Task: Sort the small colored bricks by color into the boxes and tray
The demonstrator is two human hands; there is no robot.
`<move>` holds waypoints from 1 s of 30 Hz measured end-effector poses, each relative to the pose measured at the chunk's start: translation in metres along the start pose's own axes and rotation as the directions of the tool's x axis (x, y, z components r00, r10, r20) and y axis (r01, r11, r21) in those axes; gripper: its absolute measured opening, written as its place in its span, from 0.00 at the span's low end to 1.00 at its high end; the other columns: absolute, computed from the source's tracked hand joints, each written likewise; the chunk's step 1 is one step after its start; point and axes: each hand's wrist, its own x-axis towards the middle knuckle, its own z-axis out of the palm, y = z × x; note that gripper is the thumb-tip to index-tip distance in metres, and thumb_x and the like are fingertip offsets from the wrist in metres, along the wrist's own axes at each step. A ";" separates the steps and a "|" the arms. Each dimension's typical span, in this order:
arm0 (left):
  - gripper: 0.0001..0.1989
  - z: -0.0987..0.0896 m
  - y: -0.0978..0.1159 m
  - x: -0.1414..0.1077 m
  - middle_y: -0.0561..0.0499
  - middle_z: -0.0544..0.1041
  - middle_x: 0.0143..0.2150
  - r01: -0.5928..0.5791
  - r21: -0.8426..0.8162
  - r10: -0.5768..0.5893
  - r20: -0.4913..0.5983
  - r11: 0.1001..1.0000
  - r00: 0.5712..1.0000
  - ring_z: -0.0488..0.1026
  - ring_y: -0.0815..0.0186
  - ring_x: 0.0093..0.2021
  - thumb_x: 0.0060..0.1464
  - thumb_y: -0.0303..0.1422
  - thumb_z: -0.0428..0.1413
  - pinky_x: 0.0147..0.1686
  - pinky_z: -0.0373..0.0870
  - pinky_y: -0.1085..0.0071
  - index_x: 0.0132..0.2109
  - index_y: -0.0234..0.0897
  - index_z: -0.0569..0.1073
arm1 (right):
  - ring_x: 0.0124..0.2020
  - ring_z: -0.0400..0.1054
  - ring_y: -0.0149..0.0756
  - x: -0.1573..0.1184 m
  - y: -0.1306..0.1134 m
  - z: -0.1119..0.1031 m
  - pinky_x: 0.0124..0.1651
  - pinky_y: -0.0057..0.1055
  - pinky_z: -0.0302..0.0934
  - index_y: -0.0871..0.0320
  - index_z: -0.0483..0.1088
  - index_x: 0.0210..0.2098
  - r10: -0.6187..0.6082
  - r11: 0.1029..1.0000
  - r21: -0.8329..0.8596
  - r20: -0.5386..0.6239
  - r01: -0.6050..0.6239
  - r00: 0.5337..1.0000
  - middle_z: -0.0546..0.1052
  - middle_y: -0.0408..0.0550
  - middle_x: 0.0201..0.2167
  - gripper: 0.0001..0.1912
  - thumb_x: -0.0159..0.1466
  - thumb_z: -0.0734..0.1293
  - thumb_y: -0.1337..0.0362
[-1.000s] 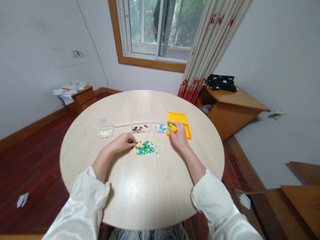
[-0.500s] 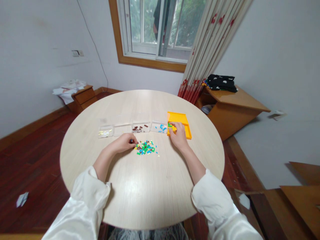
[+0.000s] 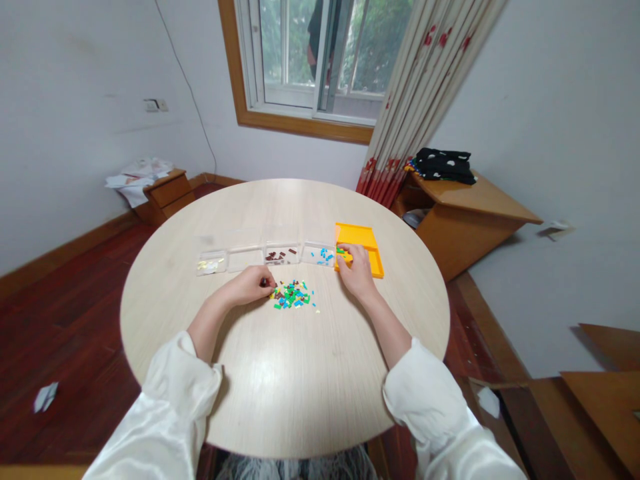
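A pile of small green, blue, brown and yellow bricks [image 3: 292, 295] lies mid-table. At its left edge is my left hand [image 3: 254, 285], fingers pinched together; what they hold is too small to make out. My right hand [image 3: 357, 270] is over the left part of the open yellow box [image 3: 377, 263], beside green pieces [image 3: 341, 251], its fingers bent and closed, their tips partly hidden. Left of the box are clear trays: one with blue bricks [image 3: 325, 256], one with brown bricks [image 3: 274, 257], a bare one [image 3: 245, 259] and one with pale yellow pieces [image 3: 211, 265].
The round table [image 3: 290, 373] fills the centre. Behind it are a window and a patterned curtain [image 3: 400, 100]. At the right a tilted wooden cabinet [image 3: 450, 220] carries folded black cloth [image 3: 445, 165]; papers [image 3: 140, 177] lie on a small cabinet at the left.
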 end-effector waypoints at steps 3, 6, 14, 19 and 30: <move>0.08 0.000 0.001 0.000 0.48 0.74 0.25 0.008 0.001 -0.008 -0.003 1.000 1.000 0.67 0.68 0.25 0.42 0.26 0.51 0.28 0.61 0.73 0.26 0.32 0.75 | 0.43 0.63 0.42 0.000 -0.001 0.000 0.47 0.41 0.57 0.58 0.69 0.40 -0.003 1.000 0.003 0.005 0.003 1.000 0.72 0.52 0.40 0.10 0.59 0.61 0.67; 0.07 -0.002 0.003 -0.001 0.48 0.74 0.25 0.021 -0.001 -0.021 -0.014 1.000 1.000 0.67 0.68 0.26 0.42 0.26 0.51 0.28 0.62 0.73 0.26 0.32 0.75 | 0.43 0.63 0.42 0.000 -0.001 0.000 0.47 0.42 0.57 0.58 0.69 0.40 -0.004 1.000 0.006 0.010 0.004 1.000 0.72 0.52 0.39 0.10 0.59 0.60 0.67; 0.07 -0.008 0.007 -0.003 0.50 0.72 0.23 0.070 -0.033 -0.071 -0.048 0.997 0.996 0.63 0.71 0.23 0.42 0.27 0.52 0.26 0.59 0.73 0.25 0.32 0.75 | 0.42 0.63 0.42 -0.002 -0.010 0.002 0.47 0.41 0.59 0.58 0.68 0.40 0.030 0.997 0.063 0.046 -0.033 0.998 0.71 0.52 0.38 0.10 0.59 0.60 0.66; 0.06 -0.011 0.008 -0.003 0.50 0.72 0.24 0.063 -0.080 -0.070 -0.091 0.995 0.993 0.63 0.71 0.24 0.42 0.26 0.53 0.26 0.59 0.74 0.25 0.33 0.74 | 0.41 0.64 0.39 -0.013 -0.031 0.012 0.46 0.40 0.60 0.57 0.68 0.41 -0.055 0.987 0.162 0.191 0.024 0.980 0.71 0.50 0.37 0.11 0.60 0.60 0.68; 0.10 0.003 0.023 0.005 0.52 0.74 0.26 -0.012 -0.679 -0.202 -0.235 0.734 0.951 0.69 0.70 0.26 0.40 0.36 0.61 0.27 0.64 0.73 0.30 0.34 0.73 | 0.39 0.65 0.37 -0.026 -0.044 0.025 0.45 0.38 0.60 0.57 0.69 0.38 -0.146 0.971 0.226 0.313 0.075 0.938 0.72 0.48 0.34 0.09 0.59 0.61 0.70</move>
